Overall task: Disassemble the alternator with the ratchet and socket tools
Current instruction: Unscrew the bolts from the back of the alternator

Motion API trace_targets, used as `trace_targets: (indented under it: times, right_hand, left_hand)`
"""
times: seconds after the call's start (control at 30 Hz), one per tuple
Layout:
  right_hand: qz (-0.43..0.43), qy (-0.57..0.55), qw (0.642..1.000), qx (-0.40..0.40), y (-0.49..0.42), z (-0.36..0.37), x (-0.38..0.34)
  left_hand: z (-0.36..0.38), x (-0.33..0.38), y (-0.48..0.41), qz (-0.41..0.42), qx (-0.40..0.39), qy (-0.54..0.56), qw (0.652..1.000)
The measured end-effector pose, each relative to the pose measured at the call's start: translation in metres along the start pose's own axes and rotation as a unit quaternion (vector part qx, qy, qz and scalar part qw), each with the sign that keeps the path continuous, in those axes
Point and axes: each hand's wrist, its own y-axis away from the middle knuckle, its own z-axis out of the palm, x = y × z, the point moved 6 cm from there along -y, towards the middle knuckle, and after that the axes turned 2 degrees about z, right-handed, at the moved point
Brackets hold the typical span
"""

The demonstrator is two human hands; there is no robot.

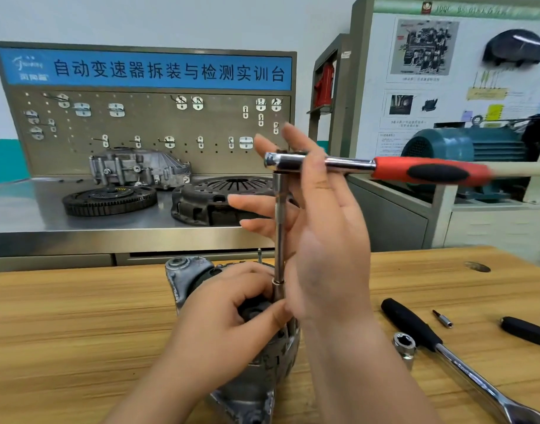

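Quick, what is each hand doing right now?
Left hand: fingers curled, gripping the top of the alternator.
Right hand: open, fingers straight and spread, touching the ratchet.

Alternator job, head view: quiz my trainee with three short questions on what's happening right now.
1. True or false: the ratchet sits atop an upright extension that reaches down to the alternator.
2. The right hand is: A) curled round the ratchet's handle, B) open, fingers spread by the ratchet's head, C) flat on the table.
3. Which hand holds the alternator?
Key: 1 true; 2 B; 3 the left hand.
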Motion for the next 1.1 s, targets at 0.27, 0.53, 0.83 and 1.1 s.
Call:
trace_targets:
  times: [0.27, 0.53, 0.83, 1.1]
  right_hand:
    - [-0.018, 0.033, 0.999, 0.023, 0.001, -0.002, -0.005]
    - [0.011, -0.021, 1.000, -0.013, 0.000, 0.001, -0.005]
    - [-0.002, 0.017, 1.000, 0.012, -0.001, -0.003, -0.005]
    - [-0.021, 0.011, 1.000, -0.005, 0.000, 0.002, -0.008]
  left_hand:
    - [0.000, -0.003, -0.002, -0.023, -0.007, 0.027, 0.999]
    - [0.000, -0.001, 0.000, -0.009, 0.013, 0.013, 1.000]
    - [0.001, -0.006, -0.002, -0.026, -0.010, 0.028, 0.999]
    - [0.000, -0.003, -0.001, -0.028, 0.011, -0.006, 1.000]
